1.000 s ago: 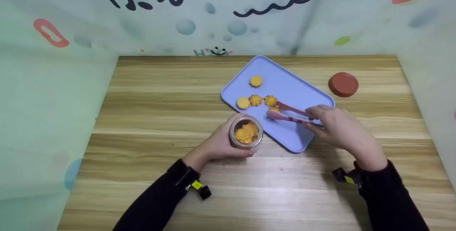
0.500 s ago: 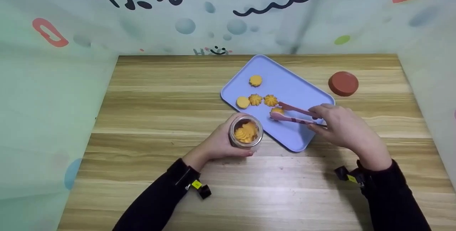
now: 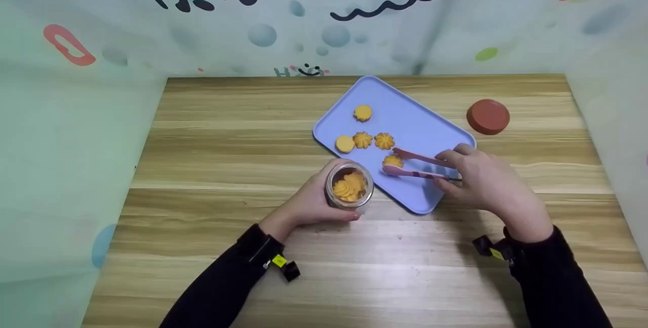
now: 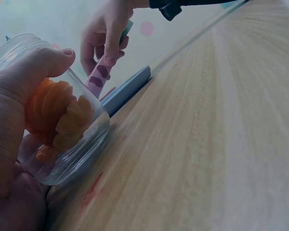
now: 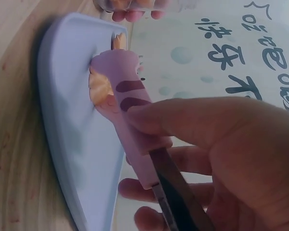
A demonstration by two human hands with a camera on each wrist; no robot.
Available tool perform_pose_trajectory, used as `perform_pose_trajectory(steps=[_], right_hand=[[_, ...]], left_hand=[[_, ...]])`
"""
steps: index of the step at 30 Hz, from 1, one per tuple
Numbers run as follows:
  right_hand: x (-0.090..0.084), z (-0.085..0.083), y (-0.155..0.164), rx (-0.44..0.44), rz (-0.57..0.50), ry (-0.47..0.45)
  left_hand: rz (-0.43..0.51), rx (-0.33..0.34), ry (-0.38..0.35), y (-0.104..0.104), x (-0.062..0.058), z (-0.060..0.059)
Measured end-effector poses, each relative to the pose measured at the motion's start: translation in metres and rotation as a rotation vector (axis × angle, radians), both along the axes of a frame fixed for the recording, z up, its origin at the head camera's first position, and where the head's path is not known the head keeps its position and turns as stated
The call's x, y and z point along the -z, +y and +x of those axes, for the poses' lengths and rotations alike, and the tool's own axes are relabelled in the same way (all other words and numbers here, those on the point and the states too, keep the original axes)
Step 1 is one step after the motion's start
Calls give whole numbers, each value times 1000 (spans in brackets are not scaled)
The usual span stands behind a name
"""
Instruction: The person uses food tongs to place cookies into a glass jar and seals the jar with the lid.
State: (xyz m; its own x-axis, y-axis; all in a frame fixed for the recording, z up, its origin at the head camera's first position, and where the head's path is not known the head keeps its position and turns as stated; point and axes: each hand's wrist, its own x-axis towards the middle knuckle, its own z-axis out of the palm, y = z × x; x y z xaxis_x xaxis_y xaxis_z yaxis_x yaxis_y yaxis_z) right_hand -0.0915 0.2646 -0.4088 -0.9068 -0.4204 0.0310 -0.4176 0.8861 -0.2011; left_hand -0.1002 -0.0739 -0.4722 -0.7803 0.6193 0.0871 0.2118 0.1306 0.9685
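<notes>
My left hand [image 3: 309, 205] grips a clear glass jar [image 3: 349, 186] [image 4: 62, 130] that stands on the wooden table, with several orange cookies inside. My right hand [image 3: 481, 178] [image 5: 221, 154] holds pink tongs [image 3: 415, 165] [image 5: 127, 125] over the blue tray [image 3: 430, 130] [image 5: 72, 144]. The tong tips sit on either side of one orange cookie [image 3: 393, 160] [image 5: 100, 86] near the tray's front edge. Three cookies [image 3: 363, 139] lie in a row further left on the tray, and another cookie [image 3: 362, 113] lies behind them.
A red-brown round lid [image 3: 488, 116] lies on the table to the right of the tray. Printed backdrop walls close in the table at the back and both sides.
The tongs have shifted slightly and their tips now close in around the cookie near the tray's front. The left hand and jar have stayed put.
</notes>
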Motion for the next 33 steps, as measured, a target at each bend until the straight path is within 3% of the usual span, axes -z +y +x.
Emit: perform_pose_trajectory(steps=[8,23,33], right_hand=[[1,-2,2,-79,-33,-1],[-7,-3,10,-49,-64,40],[-7,-2,10,-95,-76,86]], left_hand=[[16,0,-21,0,1,-1],[-9,7,-20,0,2,-2],[22,4,-19,1,3,-1]])
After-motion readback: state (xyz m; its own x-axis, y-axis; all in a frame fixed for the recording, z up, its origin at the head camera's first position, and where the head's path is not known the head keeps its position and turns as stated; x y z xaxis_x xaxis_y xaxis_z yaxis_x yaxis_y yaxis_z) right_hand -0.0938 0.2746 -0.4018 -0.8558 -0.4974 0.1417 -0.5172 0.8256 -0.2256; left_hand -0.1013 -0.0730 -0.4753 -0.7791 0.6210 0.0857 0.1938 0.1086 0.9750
